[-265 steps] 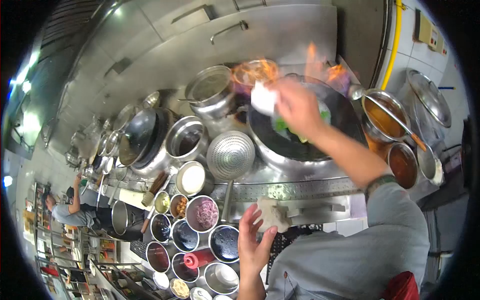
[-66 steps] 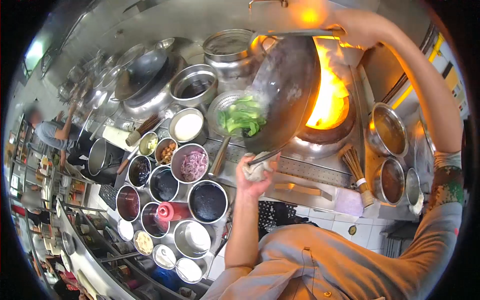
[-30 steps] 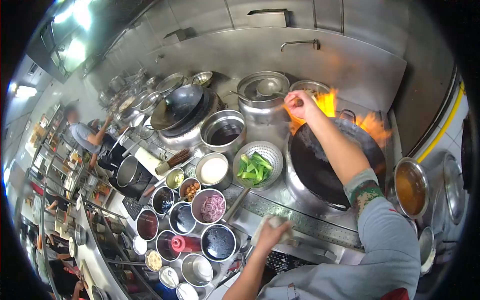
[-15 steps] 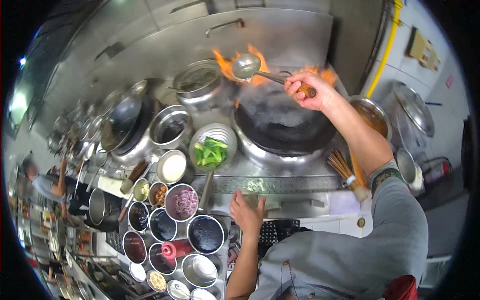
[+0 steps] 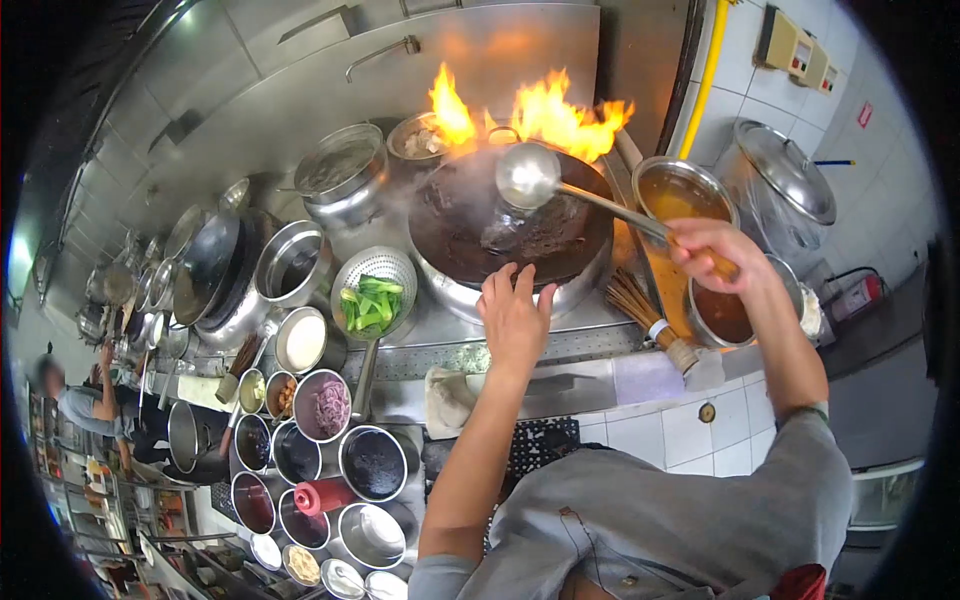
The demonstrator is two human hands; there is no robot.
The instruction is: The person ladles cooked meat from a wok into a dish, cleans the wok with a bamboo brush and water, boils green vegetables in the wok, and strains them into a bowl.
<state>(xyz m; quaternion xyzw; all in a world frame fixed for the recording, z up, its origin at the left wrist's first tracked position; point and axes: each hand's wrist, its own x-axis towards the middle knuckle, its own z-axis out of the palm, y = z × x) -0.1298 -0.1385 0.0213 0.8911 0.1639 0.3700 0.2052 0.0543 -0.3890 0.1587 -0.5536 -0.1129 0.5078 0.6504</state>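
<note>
My right hand [image 5: 714, 255] grips the wooden end of a ladle [image 5: 625, 212], whose round metal bowl hangs over the dark wok [image 5: 450, 220]. Flames [image 5: 560, 112] rise behind the wok's far rim, and some steam drifts above it. At the wok's near rim is my left hand [image 5: 514, 318], fingers spread; I cannot tell whether they touch the metal. Below that hand a folded pale cloth [image 5: 449, 402] lies on the counter edge. To the left, a perforated strainer [image 5: 392, 268] holds cut green vegetables [image 5: 371, 305].
Several seasoning pots, including one of sliced onion [image 5: 332, 408], stand at lower left with a red squeeze bottle [image 5: 322, 495]. A bamboo brush [image 5: 650, 322] lies right of the wok, near a pot of orange liquid [image 5: 683, 197]. Another person [image 5: 90, 400] stands far left.
The ladle has come down from behind the wok to over it, with my right hand lower and farther right. My left hand has moved from near the cloth to the wok's rim. The flames are larger.
</note>
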